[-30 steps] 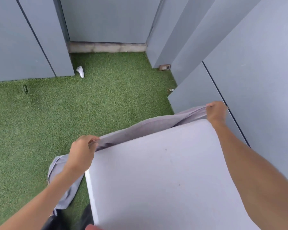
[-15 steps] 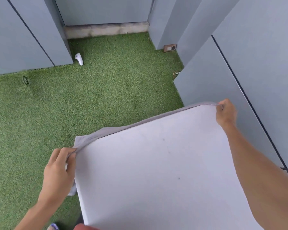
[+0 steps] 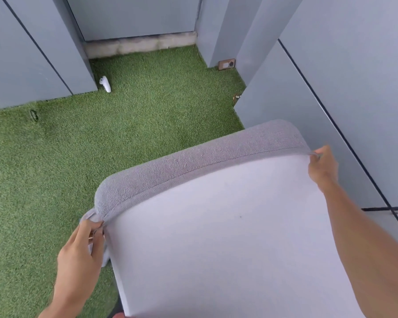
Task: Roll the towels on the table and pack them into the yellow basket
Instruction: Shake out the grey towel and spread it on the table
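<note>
i am seeing no container in view from the head camera, only one pale grey terry towel [image 3: 216, 161] lying along the far edge of the white flat-topped bench [image 3: 228, 237]. my left hand [image 3: 81, 251] is pinching the towel's near-left corner at the bench's left edge, fingers curled on the cloth. my right hand [image 3: 323, 167] is pinching the far-right corner, thumb and fingers closed on the hem.

compared with half a second ago, the towel is now showing as a broad band draped over the bench's far edge, where before only a thin strip was peeking above it; a second ago it was hanging off the left side toward the grass. my left hand has shifted lower along the left edge.

counting: one towel, one bench, two hands. on the green artificial grass [image 3: 101, 145] i am seeing one small white plastic object [image 3: 105, 83] near the grey wall panels [image 3: 354, 76], and one brown socket plate [image 3: 226, 64] at the foot of the wall.
</note>
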Motion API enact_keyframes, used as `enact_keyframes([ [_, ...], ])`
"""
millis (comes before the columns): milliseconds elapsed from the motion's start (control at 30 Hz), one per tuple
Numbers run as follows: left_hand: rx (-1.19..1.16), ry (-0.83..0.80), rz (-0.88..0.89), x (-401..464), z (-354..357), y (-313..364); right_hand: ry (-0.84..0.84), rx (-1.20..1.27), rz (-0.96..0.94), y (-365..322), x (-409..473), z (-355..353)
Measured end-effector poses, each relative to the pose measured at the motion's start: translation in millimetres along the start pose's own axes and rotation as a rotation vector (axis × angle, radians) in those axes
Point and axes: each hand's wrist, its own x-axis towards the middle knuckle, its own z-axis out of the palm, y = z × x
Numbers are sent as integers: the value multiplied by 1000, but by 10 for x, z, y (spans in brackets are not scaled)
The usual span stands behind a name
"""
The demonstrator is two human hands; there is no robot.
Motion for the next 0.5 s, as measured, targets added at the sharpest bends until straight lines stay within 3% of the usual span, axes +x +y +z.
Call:
enact_keyframes([
  [500, -30, 91, 58, -1341, 310, -76, 34, 119, 20, 1282, -671, -331],
])
